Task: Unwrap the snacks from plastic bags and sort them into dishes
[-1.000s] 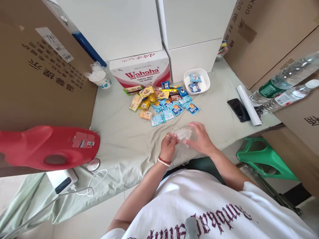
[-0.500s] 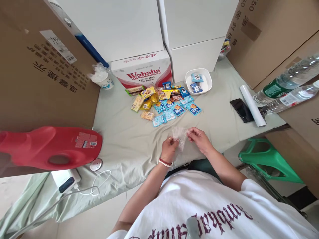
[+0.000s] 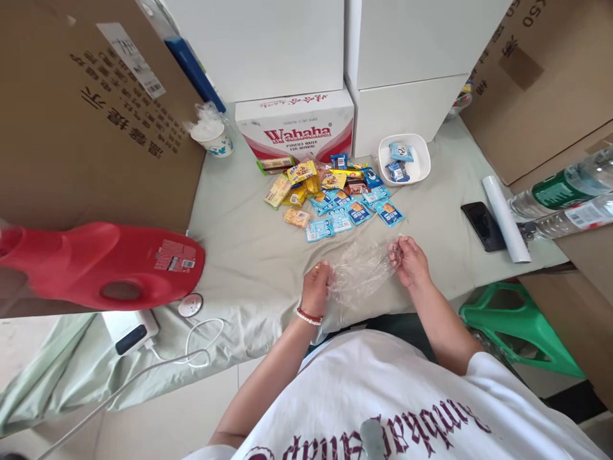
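Tablecloth [image 3: 258, 275], pale green, covers the work surface, wrinkled toward the near edge. Wahaha carton [image 3: 297, 128] stands at the rear. Wrapped snacks [image 3: 334, 181] lie grouped directly before it, overlapping in places. Clear plastic [image 3: 361, 271], crinkled, is spread between both hands on the near side of the snacks; contact with the cloth cannot be determined. White dish [image 3: 420, 161], right of the snacks, contains two blue packets [image 3: 401, 152]. Left hand [image 3: 315, 287]: fingers closed, gripping the plastic's left end. Right hand [image 3: 412, 260]: fingers pinched on its right end.
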Motion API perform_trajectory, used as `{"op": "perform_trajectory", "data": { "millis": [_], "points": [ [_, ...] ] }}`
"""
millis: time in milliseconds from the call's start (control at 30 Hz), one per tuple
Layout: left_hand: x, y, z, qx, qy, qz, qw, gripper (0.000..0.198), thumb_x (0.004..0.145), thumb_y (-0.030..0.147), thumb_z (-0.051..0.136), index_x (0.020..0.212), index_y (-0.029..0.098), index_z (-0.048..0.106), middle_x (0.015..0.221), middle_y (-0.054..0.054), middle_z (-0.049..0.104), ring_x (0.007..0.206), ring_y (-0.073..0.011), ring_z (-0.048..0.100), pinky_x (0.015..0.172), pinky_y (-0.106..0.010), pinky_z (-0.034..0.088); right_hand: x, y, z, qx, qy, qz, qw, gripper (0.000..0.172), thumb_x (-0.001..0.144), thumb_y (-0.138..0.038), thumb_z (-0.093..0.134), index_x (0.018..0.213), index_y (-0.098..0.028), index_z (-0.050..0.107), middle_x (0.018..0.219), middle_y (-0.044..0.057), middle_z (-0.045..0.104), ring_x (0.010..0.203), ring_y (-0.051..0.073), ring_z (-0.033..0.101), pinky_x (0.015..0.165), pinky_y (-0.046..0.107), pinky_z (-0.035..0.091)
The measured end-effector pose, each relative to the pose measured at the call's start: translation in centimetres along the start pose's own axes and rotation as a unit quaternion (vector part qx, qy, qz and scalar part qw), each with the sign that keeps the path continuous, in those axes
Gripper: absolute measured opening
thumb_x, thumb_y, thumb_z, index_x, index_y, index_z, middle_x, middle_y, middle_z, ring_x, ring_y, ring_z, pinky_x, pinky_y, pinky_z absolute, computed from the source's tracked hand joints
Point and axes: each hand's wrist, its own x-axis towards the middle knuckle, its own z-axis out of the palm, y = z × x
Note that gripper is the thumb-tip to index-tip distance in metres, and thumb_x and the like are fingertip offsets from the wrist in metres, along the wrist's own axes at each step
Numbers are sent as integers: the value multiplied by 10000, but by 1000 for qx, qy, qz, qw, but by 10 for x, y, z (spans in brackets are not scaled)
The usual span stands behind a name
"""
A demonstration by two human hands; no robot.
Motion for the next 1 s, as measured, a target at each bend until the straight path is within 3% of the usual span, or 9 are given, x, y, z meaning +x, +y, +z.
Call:
{"op": "perform_trajectory", "data": {
  "millis": [333,467,600,667,733,800,867,933,1000],
  "points": [
    [-8,13,-43,7,16,62,998,370,799,558,722,809,234,544,874,-12,684,896,-181,661,812,-296,523,25,8,6,-162,8,-98,982,459,853,-699,645,879,-277,465,611,-60,589,401,102,382,366,251,268],
    [-5,18,-54,73,29,-12,997,306,859,542,553,888,256,446,893,-26,703,669,-172,668,657,-330,545,31,10,5,-213,-15,-80,974,443,862,-702,609,884,-282,468,568,-62,553,401,122,377,376,269,263],
    [-3,22,-70,210,137,-12,968,162,832,389,554,843,254,465,761,-16,635,634,-206,636,660,-370,539,36,9,-2,-292,-31,-96,951,411,895,-691,543,865,-287,471,580,-38,564,436,160,425,434,313,342],
    [-9,25,-75,266,189,27,945,107,788,277,612,856,240,537,891,-72,672,878,-273,683,825,-438,543,38,8,-5,-355,-43,-115,927,411,920,-689,501,855,-284,490,604,-13,597,488,186,486,498,333,398],
    [-16,29,-75,401,229,119,879,178,777,161,609,941,228,629,1145,-134,688,1198,-335,613,1021,-515,467,40,8,-6,-417,-59,-142,896,424,943,-686,465,851,-276,517,632,9,634,557,207,546,586,344,446],
    [-21,34,-71,552,153,230,787,330,798,77,560,1047,248,692,1322,-128,666,1382,-336,504,1137,-546,365,42,7,-4,-460,-72,-171,868,439,963,-679,432,841,-269,532,649,19,656,610,217,584,664,351,468],
    [-20,37,-65,620,-33,284,730,419,817,37,516,1090,278,724,1344,-92,687,1408,-298,506,1167,-512,343,45,4,-1,-489,-83,-193,847,450,977,-673,405,830,-267,531,649,24,661,630,222,602,697,352,470],
    [-16,38,-59,615,-185,274,716,457,808,38,507,1115,288,736,1346,-69,703,1334,-263,585,1120,-439,416,50,0,1,-512,-90,-212,827,461,982,-674,385,843,-265,545,653,33,667,640,233,613,687,351,462],
    [-10,37,-56,593,-226,253,731,472,814,73,497,1166,282,731,1411,-59,675,1261,-243,638,1042,-380,491,56,-7,-2,-537,-93,-234,805,481,986,-677,366,875,-259,578,659,45,673,644,244,619,666,349,446]
  ]
}}
